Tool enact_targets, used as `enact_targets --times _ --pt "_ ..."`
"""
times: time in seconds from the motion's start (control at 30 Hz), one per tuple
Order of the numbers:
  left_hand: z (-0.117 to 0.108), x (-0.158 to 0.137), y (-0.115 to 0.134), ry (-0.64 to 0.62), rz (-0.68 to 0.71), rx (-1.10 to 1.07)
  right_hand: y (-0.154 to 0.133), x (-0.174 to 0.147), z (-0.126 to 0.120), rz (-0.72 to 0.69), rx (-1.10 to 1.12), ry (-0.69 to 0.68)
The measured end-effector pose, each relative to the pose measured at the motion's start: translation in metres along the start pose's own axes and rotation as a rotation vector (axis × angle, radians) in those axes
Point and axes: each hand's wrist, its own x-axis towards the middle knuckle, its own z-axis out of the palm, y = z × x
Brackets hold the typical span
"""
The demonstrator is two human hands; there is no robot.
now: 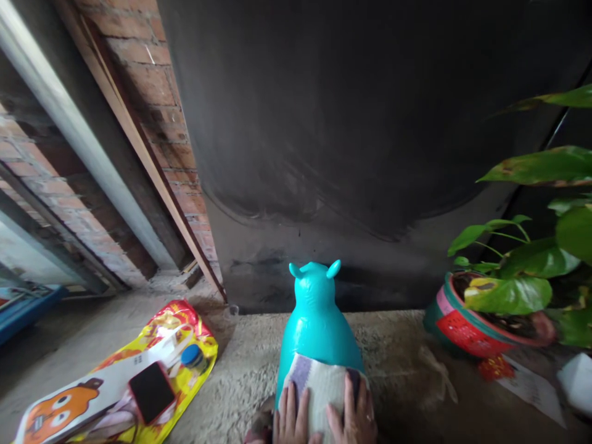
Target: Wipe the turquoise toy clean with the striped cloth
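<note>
— While the left hand (290,414) lies flat, fingers spread, on the cloth (319,388) at bottom centre, what's the right hand (355,416) doing?

— Same, pressing it open-palmed onto the teal toy (317,320); wiping, I'd judge. Next calls for rubbing upward.

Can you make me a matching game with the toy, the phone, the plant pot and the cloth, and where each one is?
1. toy animal
2. phone
3. plant pot
4. cloth

a. on the yellow bag
b. under both hands: left hand, right hand
c. far right
d. middle, turquoise

Pairs: 1-d, 2-a, 3-c, 4-b
</note>
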Motion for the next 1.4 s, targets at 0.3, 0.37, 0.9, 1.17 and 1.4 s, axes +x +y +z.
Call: enact_targets --times 0.3,0.37,0.9,1.17,1.4 --pt "-0.047 0.077 0.019 -0.277 -0.096 -0.138 -0.044 0.108 -0.06 0.107 0.068 -0.346" --pt "-0.049 0.091 0.021 -0.259 -0.088 -0.148 -0.042 0.126 -0.056 0.067 0.162 -0.336" --pt "-0.038 0.132 0.024 -0.125 -0.011 -0.091 -0.024 0.194 -0.022 -0.059 0.471 -0.277" --pt "-0.055 0.125 0.031 -0.175 0.031 -0.115 -0.017 0.118 -0.032 0.134 0.371 -0.255" --pt "-0.054 0.056 0.017 -0.217 0.191 -0.149 0.002 -0.007 -0.015 0.083 0.267 0.041"
